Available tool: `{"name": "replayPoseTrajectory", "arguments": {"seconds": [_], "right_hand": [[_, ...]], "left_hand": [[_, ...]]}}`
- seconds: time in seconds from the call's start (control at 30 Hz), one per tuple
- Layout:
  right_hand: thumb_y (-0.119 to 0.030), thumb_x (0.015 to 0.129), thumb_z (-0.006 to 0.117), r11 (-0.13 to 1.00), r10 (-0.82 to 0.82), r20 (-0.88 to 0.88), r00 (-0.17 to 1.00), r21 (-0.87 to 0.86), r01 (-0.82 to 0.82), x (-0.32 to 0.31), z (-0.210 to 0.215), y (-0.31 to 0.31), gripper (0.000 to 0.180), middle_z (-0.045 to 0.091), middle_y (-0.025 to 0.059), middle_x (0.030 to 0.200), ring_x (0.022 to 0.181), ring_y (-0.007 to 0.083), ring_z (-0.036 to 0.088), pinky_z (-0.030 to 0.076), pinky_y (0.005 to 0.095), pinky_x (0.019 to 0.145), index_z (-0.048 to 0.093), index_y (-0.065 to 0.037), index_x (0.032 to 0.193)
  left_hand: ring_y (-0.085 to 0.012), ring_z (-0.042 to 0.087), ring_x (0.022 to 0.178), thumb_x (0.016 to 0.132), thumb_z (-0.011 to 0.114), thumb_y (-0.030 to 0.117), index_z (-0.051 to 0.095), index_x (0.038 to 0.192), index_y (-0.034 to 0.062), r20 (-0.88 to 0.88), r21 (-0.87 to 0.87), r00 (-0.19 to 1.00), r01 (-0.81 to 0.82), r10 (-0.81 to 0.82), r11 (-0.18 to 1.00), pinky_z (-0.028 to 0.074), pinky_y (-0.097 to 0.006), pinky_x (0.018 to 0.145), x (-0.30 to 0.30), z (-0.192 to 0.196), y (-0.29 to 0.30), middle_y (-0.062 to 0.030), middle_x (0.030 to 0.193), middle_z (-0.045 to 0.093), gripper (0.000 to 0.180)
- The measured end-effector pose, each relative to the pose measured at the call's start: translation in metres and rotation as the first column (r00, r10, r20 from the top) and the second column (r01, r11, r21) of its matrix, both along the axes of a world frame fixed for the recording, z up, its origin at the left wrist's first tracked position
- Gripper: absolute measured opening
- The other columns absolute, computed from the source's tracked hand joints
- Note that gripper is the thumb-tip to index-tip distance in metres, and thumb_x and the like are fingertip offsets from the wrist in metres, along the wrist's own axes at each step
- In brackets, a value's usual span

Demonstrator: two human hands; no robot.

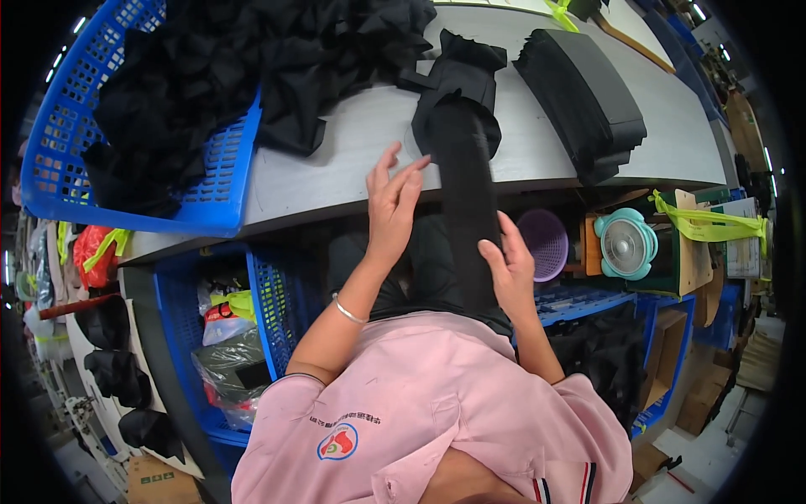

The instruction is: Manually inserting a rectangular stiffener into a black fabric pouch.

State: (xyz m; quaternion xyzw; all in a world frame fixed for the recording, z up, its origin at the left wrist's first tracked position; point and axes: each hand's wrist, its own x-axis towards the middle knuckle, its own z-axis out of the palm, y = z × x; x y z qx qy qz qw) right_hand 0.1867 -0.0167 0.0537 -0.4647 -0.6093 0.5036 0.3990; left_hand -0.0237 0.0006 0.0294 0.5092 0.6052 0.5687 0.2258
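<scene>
A long black fabric piece (462,168) hangs from the grey table (336,160) over its front edge down to my lap. My left hand (393,206) is flat with fingers spread, at the left side of the fabric near the table's edge. My right hand (508,265) rests open against the fabric's right side lower down. Neither hand grips anything. The fabric's upper end lies folded on the tabletop.
A blue basket (210,185) heaped with black fabric stands at the table's left. A neat stack of black pieces (588,101) lies at the right. Under the table are blue crates (269,302), a purple basket (544,242) and a small teal fan (625,245).
</scene>
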Motion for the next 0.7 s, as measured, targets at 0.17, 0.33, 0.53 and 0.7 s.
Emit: {"name": "replayPoseTrajectory", "arguments": {"seconds": [0.17, 0.33, 0.53, 0.7], "right_hand": [[-0.013, 0.097, 0.061, 0.997, -0.014, 0.022, 1.000, -0.078, 0.015, 0.028, -0.004, 0.007, 0.049, 0.065, 0.0105, 0.121, 0.107, 0.0140, 0.061, 0.047, 0.0257, 0.093, 0.047, 0.002, 0.141], [-0.012, 0.096, 0.060, 1.000, 0.006, 0.143, 0.990, 0.013, -0.008, 0.025, -0.001, 0.015, 0.048, 0.068, 0.0137, 0.120, 0.104, 0.0126, 0.063, 0.048, 0.0266, 0.092, 0.049, -0.002, 0.141], [-0.013, 0.096, 0.060, 0.979, -0.034, 0.460, 0.887, 0.196, -0.064, 0.009, 0.002, 0.024, 0.046, 0.067, 0.0216, 0.093, 0.075, 0.0362, 0.067, 0.052, 0.0399, 0.067, 0.051, -0.007, 0.140], [-0.013, 0.096, 0.057, 0.903, -0.200, 0.670, 0.715, 0.409, -0.131, -0.002, 0.004, 0.018, 0.049, 0.067, 0.0181, 0.091, 0.070, 0.0408, 0.066, 0.051, 0.0487, 0.058, 0.046, -0.009, 0.143]], "left_hand": [[-0.0378, 0.041, 0.121, 0.082, 0.069, 0.000, 0.066, 0.126, 0.0151, -0.447, 0.002, 0.892, -0.077, 0.070, 0.997, 0.041, -0.042, 0.103, -0.003, -0.017, 0.068, -0.0165, 0.150, 0.038, 0.047], [-0.0363, 0.050, 0.108, 0.076, 0.056, -0.015, 0.058, 0.135, 0.0134, -0.508, -0.021, 0.861, -0.049, 0.032, 0.999, 0.048, -0.040, 0.095, 0.000, -0.015, 0.099, -0.0120, 0.147, 0.043, 0.065], [-0.0366, 0.053, 0.104, 0.073, 0.052, -0.014, 0.061, 0.123, 0.0026, -0.560, 0.105, 0.826, 0.153, -0.069, 0.983, 0.048, -0.041, 0.093, 0.018, 0.010, 0.073, -0.0104, 0.145, 0.047, 0.053], [-0.0304, 0.055, 0.097, 0.078, 0.056, -0.007, 0.068, 0.111, 0.0009, -0.583, 0.098, 0.793, 0.283, -0.176, 0.954, 0.053, -0.036, 0.084, 0.032, 0.026, 0.043, -0.0061, 0.145, 0.050, 0.036]]}}
